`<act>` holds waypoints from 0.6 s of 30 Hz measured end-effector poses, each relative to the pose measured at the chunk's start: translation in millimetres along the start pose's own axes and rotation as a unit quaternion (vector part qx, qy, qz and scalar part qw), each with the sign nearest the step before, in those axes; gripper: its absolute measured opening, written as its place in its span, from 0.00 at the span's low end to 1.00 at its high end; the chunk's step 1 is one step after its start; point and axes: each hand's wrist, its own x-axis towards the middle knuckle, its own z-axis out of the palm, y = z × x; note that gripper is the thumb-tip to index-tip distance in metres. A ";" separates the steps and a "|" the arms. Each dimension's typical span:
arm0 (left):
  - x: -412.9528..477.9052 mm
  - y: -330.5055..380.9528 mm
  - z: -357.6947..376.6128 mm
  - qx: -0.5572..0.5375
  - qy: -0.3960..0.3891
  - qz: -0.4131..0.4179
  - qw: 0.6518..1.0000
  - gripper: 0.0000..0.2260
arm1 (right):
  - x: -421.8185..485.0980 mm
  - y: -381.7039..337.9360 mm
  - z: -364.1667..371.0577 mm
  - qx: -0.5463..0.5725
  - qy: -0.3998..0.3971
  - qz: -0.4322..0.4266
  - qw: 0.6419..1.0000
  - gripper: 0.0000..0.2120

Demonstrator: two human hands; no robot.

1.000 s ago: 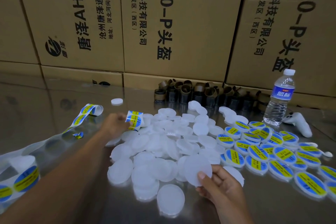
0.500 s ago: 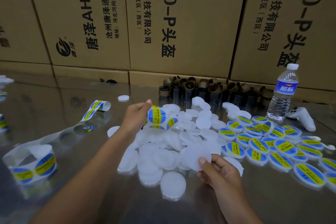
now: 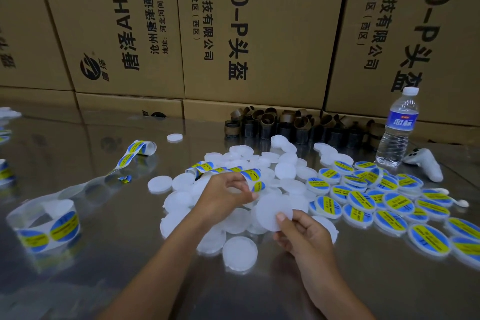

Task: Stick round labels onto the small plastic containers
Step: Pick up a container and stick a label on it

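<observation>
The left hand [image 3: 223, 197] pinched the free end of the label strip [image 3: 207, 167], its fingers curled round the backing. One blue-and-yellow label [image 3: 258, 186] curled off just past its fingertips. Close to its right, the right hand [image 3: 304, 235] pinched a bare container [image 3: 271, 212] by its lower edge, with the thumb on the face, which was tipped up toward that label.

The step looked like peeling and placing. It would go best if the label were centred over the face and one edge touched down first. It could then be smoothed across with a thumb so no crease or bubble was trapped. The right thumb would probably need to slide to the rim to clear the face.

The container was a shallow, frosted-white round disc with a flat top. Under both hands lay a heap of unlabelled containers [image 3: 181, 202] on the shiny counter [image 3: 117, 254]. Well to the right of the right hand lay the labelled containers [image 3: 363, 200], face up and overlapping.
</observation>
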 end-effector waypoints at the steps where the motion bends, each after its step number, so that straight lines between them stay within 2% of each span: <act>1: -1.3 -0.1 2.1 0.043 0.004 0.013 0.999 0.08 | 0.4 0.0 -0.3 0.001 0.003 0.000 1.000 0.04; 5: -7.5 5.6 3.0 0.058 0.041 0.060 0.996 0.05 | 1.7 -0.2 -1.7 -0.004 0.007 -0.003 1.000 0.04; 8: -13.6 12.2 3.1 0.035 0.067 0.082 0.994 0.09 | 1.6 -0.1 -3.5 -0.019 0.004 -0.011 1.000 0.06; 13: -22.8 9.7 3.5 -0.092 0.112 0.071 0.987 0.08 | 0.5 -0.1 -4.4 -0.053 -0.021 -0.032 0.998 0.07; 16: -24.5 3.6 3.1 -0.104 0.130 0.064 0.984 0.09 | 1.9 1.8 -4.2 -0.060 -0.032 -0.049 0.996 0.10; 18: -24.7 3.0 4.2 -0.111 0.132 0.056 0.983 0.08 | 3.5 1.2 -3.7 -0.061 -0.011 -0.076 0.995 0.05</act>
